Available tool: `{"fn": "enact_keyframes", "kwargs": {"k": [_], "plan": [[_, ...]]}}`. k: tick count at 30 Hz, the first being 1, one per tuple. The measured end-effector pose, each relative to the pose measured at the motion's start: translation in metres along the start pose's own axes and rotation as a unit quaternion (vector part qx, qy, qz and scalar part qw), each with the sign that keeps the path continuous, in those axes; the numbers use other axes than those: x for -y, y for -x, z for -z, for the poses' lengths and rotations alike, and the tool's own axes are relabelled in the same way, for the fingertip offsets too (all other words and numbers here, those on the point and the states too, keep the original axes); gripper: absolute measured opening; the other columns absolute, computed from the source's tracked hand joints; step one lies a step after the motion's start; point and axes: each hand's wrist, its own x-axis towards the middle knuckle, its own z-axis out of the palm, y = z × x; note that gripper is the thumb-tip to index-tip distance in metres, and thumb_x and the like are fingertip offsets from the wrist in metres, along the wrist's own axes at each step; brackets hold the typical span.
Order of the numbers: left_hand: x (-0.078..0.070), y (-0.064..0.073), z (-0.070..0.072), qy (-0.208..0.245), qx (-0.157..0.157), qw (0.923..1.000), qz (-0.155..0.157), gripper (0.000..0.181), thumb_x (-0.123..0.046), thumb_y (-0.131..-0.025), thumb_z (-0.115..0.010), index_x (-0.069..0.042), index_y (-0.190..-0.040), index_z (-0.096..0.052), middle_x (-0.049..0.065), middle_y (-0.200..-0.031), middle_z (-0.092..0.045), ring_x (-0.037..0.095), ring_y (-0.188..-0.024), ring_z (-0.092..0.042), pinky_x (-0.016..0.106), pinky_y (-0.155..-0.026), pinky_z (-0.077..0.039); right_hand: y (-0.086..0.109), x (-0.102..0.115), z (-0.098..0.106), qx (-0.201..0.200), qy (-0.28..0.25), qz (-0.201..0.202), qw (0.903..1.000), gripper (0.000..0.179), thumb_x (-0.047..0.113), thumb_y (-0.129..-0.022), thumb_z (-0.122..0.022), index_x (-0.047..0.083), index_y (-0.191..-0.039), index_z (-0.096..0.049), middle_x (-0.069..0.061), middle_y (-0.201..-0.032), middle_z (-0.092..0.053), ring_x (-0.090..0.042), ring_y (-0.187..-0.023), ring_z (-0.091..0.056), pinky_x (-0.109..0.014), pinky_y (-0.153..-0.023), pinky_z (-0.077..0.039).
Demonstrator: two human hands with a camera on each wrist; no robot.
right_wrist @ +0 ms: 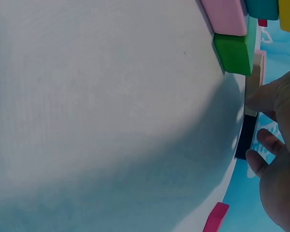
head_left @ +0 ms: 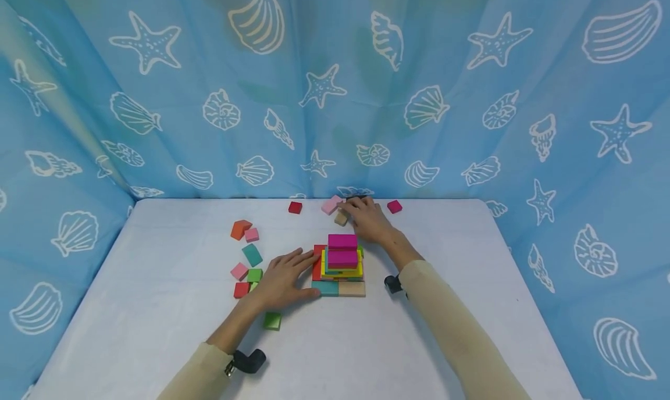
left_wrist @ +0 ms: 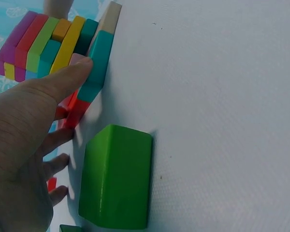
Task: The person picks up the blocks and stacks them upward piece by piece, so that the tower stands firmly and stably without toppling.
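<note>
A stepped stack of coloured wooden blocks stands mid-table, with magenta blocks on top and a teal block and a tan block along the base's front. My left hand lies at the stack's left side, fingers stretched toward a red base block, its thumb at the teal block's edge. Beyond the stack, my right hand pinches a small beige block; in the right wrist view its thumb lies against the beige block, and the index fingertip is mostly hidden. A black block lies beside it.
Left of the stack lie loose blocks, among them orange, teal and red. A green block sits close to my left wrist. Pink, red and magenta blocks line the back edge, before a blue curtain.
</note>
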Motion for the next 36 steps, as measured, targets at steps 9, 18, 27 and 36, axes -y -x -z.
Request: {"fn": "enact_keyframes", "kwargs": {"k": [9, 18, 27, 36], "plan": [[0.0, -0.002, -0.004, -0.001, -0.002, 1.0, -0.005, 0.092, -0.055, -0.081, -0.077, -0.027, -0.158, -0.035, 0.001, -0.16, -0.039, 0.03, -0.151, -0.027, 0.062, -0.116, -0.025, 0.003, -0.004, 0.001, -0.019, 0.036, -0.01, 0.9991, 0.042, 0.02, -0.098, -0.064, 0.021, -0.139, -0.058, -0.008, -0.137, -0.045, -0.028, -0.126, -0.035, -0.047, -0.107, -0.039], [-0.002, -0.004, 0.0, -0.015, -0.001, 0.9999, -0.002, 0.092, -0.055, -0.081, -0.077, -0.029, -0.158, -0.035, -0.001, -0.16, -0.038, 0.029, -0.151, -0.026, 0.061, -0.116, -0.026, 0.019, -0.016, 0.02, -0.003, -0.034, -0.035, 0.9988, 0.039, 0.03, -0.089, -0.077, 0.014, -0.122, -0.064, -0.006, -0.123, -0.059, -0.024, -0.115, -0.051, -0.043, -0.099, -0.05], [-0.003, 0.0, 0.002, -0.015, 0.002, 0.9998, 0.012, 0.092, -0.055, -0.08, -0.078, -0.027, -0.157, -0.035, 0.001, -0.161, -0.038, 0.029, -0.151, -0.025, 0.062, -0.116, -0.025, 0.063, 0.0, 0.069, -0.069, -0.133, -0.014, 0.9886, 0.036, 0.032, -0.093, -0.074, 0.017, -0.124, -0.066, -0.002, -0.118, -0.062, -0.025, -0.106, -0.057, -0.038, -0.083, -0.053], [-0.002, 0.0, 0.0, -0.012, 0.002, 0.9999, 0.012, 0.093, -0.055, -0.08, -0.078, -0.028, -0.158, -0.035, 0.0, -0.161, -0.037, 0.029, -0.152, -0.024, 0.062, -0.116, -0.024, 0.111, 0.026, 0.084, -0.139, -0.199, 0.019, 0.9699, 0.036, 0.032, -0.089, -0.078, 0.024, -0.122, -0.066, 0.005, -0.119, -0.06, -0.02, -0.11, -0.053, -0.043, -0.087, -0.052]]}}
